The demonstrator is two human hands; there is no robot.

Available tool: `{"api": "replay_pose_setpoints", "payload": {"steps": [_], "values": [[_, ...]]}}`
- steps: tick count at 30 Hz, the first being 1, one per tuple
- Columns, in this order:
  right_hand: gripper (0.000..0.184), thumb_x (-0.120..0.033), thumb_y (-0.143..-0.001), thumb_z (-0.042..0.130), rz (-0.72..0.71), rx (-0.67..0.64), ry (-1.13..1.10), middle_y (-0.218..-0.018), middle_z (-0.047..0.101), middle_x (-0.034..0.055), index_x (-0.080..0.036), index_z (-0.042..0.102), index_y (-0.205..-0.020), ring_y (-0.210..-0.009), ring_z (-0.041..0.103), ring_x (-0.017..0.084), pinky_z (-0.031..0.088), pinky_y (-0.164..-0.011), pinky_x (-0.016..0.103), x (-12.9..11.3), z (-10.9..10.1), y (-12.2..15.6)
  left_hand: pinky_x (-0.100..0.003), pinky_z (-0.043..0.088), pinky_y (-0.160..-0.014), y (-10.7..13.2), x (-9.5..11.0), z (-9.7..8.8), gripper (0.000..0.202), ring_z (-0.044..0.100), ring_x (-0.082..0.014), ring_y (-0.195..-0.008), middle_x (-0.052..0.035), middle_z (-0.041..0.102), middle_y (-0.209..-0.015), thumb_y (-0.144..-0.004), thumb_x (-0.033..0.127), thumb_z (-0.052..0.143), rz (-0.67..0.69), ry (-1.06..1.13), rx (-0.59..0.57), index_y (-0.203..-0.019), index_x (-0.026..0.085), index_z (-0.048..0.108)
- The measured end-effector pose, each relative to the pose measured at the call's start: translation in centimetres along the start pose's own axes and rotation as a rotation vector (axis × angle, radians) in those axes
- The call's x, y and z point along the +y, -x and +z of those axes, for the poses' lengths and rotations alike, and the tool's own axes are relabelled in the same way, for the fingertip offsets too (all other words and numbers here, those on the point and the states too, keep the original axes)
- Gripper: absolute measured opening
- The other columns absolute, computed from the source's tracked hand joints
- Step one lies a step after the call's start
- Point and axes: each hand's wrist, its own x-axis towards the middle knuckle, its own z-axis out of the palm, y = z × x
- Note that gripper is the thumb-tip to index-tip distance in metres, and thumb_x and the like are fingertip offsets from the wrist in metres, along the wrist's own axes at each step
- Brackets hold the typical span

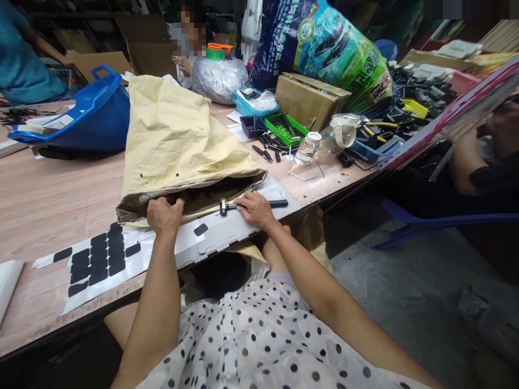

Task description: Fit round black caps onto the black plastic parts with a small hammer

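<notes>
A large yellowish paper sack (174,129) lies on the table, its dark mouth facing me. My left hand (165,215) is closed on the lower lip of the mouth at the left. At the right part of the same lip, my right hand (256,209) has its fingers curled on the edge. A small hammer (279,203) with a metal head and black handle lies across the grey board (235,229), its middle covered by my right hand. Dark contents show only dimly inside the sack. One black rounded pad (200,230) lies on the board.
White sheets with several black pads (99,259) lie at the left. Behind stand a blue basin (89,116), a cardboard box (308,102), a green tray (286,129) and a clear bottle (308,148). Other people sit at the far left, the back and the right.
</notes>
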Motion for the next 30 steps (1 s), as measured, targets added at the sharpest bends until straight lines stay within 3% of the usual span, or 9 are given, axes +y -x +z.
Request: {"api": "replay_pose_setpoints", "payload": {"steps": [2, 3, 6, 8, 12, 20, 25, 30], "values": [[0.022, -0.022, -0.092, 0.061, 0.0, -0.003, 0.0, -0.098, 0.064, 0.0063, -0.026, 0.075, -0.109, -0.095, 0.053, 0.023, 0.044, -0.087, 0.035, 0.0, 0.0, 0.0, -0.041, 0.051, -0.077, 2.6, 0.1, -1.1, 0.028, 0.062, -0.0298, -0.087, -0.0104, 0.063, -0.087, -0.078, 0.042, 0.061, 0.03, -0.009, 0.062, -0.086, 0.017, 0.072], [0.022, -0.022, -0.092, 0.061, -0.001, -0.003, 0.0, -0.098, 0.064, 0.0063, -0.026, 0.075, -0.109, -0.095, 0.053, 0.023, 0.044, -0.087, 0.035, 0.0, -0.1, 0.1, -0.038, 0.051, -0.075, 3.9, 0.2, -1.6, 0.027, 0.061, -0.0269, -0.085, -0.0082, 0.063, -0.087, -0.078, 0.043, 0.062, 0.1, 0.016, 0.03, -0.087, 0.019, 0.072], [0.022, -0.022, -0.093, 0.061, -0.002, 0.002, 0.003, -0.098, 0.065, 0.0063, -0.025, 0.075, -0.109, -0.095, 0.053, 0.023, 0.044, -0.087, 0.035, 0.1, -0.1, 0.2, -0.032, 0.049, -0.071, 6.9, 0.0, -2.0, 0.023, 0.06, -0.021, -0.079, -0.0038, 0.064, -0.082, -0.079, 0.042, 0.063, 0.34, 0.126, -0.208, -0.084, 0.022, 0.073], [0.022, -0.022, -0.092, 0.061, 0.0, 0.008, 0.004, -0.098, 0.065, 0.0062, -0.025, 0.075, -0.109, -0.095, 0.053, 0.023, 0.044, -0.087, 0.034, 0.3, 0.0, 0.3, -0.031, 0.049, -0.073, 7.8, -0.1, -1.7, 0.02, 0.06, -0.0206, -0.081, -0.0032, 0.065, -0.081, -0.079, 0.039, 0.063, 0.408, 0.15, -0.319, -0.082, 0.022, 0.073], [0.022, -0.023, -0.094, 0.06, -0.014, -0.003, 0.01, -0.098, 0.064, 0.0059, -0.026, 0.075, -0.11, -0.095, 0.052, 0.023, 0.043, -0.086, 0.034, 0.5, 0.1, 0.3, -0.034, 0.05, -0.083, 7.5, -0.2, -0.6, 0.018, 0.06, -0.0226, -0.088, -0.0033, 0.067, -0.085, -0.078, 0.036, 0.065, 0.416, 0.166, -0.359, -0.086, 0.023, 0.073], [0.025, -0.025, -0.099, 0.052, -0.022, 0.006, 0.037, -0.099, 0.064, 0.0073, -0.026, 0.073, -0.113, -0.094, 0.055, 0.023, 0.043, -0.082, 0.034, 0.4, -0.6, 0.6, -0.034, 0.049, -0.082, 6.9, -0.4, 0.2, 0.018, 0.061, -0.0221, -0.087, -0.0032, 0.069, -0.086, -0.08, 0.038, 0.067, 0.388, 0.265, -0.418, -0.088, 0.024, 0.075], [0.034, -0.027, -0.104, 0.041, 0.01, 0.102, -0.133, -0.102, 0.066, 0.0065, -0.027, 0.067, -0.126, -0.098, 0.06, 0.021, 0.049, -0.089, 0.031, -2.6, -1.3, 2.7, -0.034, 0.048, -0.08, 6.8, -0.5, 0.3, 0.018, 0.06, -0.0216, -0.085, -0.0028, 0.069, -0.084, -0.08, 0.038, 0.068, 0.378, 0.293, -0.421, -0.088, 0.023, 0.075], [0.036, -0.024, -0.103, 0.044, -0.014, 0.055, -0.233, -0.096, 0.066, 0.0046, -0.028, 0.066, -0.131, -0.092, 0.064, 0.018, 0.052, -0.085, 0.026, -6.0, -1.3, 3.9, -0.033, 0.047, -0.081, 6.8, -0.5, 0.5, 0.016, 0.059, -0.0215, -0.085, -0.0026, 0.067, -0.083, -0.08, 0.037, 0.069, 0.379, 0.316, -0.435, -0.087, 0.023, 0.075]]}}
